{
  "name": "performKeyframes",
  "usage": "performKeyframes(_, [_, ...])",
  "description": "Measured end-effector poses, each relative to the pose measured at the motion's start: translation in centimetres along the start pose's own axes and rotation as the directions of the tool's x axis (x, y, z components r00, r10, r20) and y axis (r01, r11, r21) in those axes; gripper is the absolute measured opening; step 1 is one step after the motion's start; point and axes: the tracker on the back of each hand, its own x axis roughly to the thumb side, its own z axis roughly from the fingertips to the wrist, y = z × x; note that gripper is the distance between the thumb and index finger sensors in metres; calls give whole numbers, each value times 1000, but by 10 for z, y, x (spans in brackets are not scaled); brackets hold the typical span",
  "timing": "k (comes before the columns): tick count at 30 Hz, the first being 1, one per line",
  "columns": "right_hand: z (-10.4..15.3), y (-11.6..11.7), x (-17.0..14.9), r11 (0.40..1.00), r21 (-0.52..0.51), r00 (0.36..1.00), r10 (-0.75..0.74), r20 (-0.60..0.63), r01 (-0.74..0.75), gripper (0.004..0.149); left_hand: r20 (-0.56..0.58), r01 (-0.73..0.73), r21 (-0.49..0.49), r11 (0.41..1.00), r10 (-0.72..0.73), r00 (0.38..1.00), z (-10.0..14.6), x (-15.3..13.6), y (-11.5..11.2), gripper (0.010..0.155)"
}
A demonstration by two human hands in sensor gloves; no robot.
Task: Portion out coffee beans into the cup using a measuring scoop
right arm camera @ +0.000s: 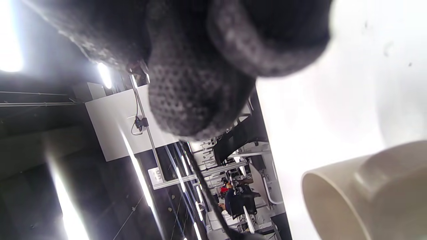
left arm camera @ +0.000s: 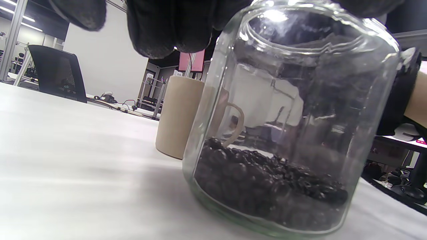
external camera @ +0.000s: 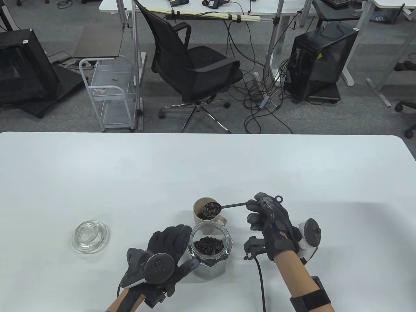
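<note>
A beige cup point(external camera: 208, 211) stands near the table's front middle, its handle toward the glass jar point(external camera: 210, 252) just in front of it. The jar is open and holds dark coffee beans point(external camera: 208, 245). My right hand point(external camera: 260, 208) pinches the thin handle of a black measuring scoop point(external camera: 212, 208), whose bowl, heaped with beans, hovers over the cup's mouth. My left hand point(external camera: 182, 247) grips the jar's left side. In the left wrist view the jar point(left arm camera: 287, 126) fills the frame, with the cup point(left arm camera: 178, 116) behind it. The right wrist view shows the cup's rim point(right arm camera: 333, 186) and my fingers point(right arm camera: 186, 83).
The jar's glass lid point(external camera: 90, 236) lies on the table to the left of the jar. A cable point(external camera: 260, 279) runs from my right glove toward the front edge. Beyond the table's far edge are an office chair point(external camera: 195, 65) and a wire cart point(external camera: 110, 94).
</note>
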Motion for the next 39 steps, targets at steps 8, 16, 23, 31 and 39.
performKeyframes(8, [-12, 2, -7, 995, -31, 995, 96, 29, -95, 46, 0, 2, 0, 1000, -2, 1000, 0, 0, 0, 91])
performKeyframes(16, [-14, 21, 6, 937, 121, 916, 281, 287, -326, 45, 1, 7, 0, 1000, -7, 1000, 1, 0, 0, 90])
performKeyframes(23, [-5, 36, 28, 798, 180, 725, 395, 564, -575, 45, 1, 14, 2, 1000, -14, 1000, 1, 0, 0, 90])
performKeyframes(31, [-4, 33, 23, 842, 212, 789, 334, 516, -495, 46, 5, 20, 3, 1000, -20, 1000, 2, 0, 1, 91])
performKeyframes(39, [-7, 14, 28, 956, 179, 916, 151, 373, -230, 46, 6, 21, 3, 1000, -21, 1000, 2, 1, 1, 90])
